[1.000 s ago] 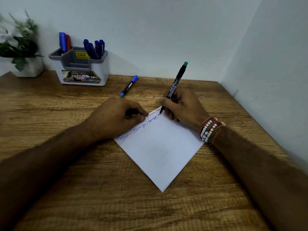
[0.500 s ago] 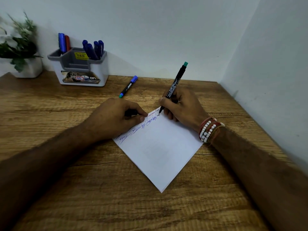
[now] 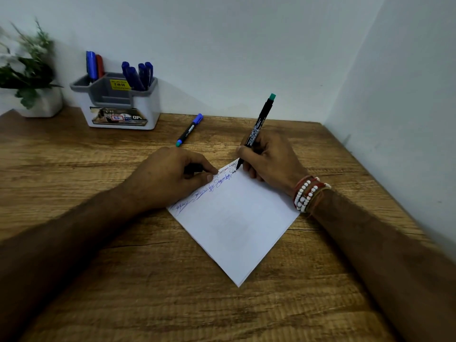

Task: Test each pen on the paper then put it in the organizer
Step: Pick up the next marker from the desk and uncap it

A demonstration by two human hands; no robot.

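Loose pen (image 3: 189, 130) lies between organizer (image 3: 150, 114) and paper (image 3: 237, 223).

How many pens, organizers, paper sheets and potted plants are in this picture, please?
Pens: 8 (6 in the organizer, 1 loose pen on the table, 1 held pen in the right hand)
Organizer: 1
Paper sheet: 1
Potted plant: 1
Total: 11

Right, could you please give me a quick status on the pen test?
Right hand grips green-ended pen, tip on paper, far corner. Left hand pins its edge, something dark under fingers. Blue-capped pen loose on table; nothing blocking organizer.
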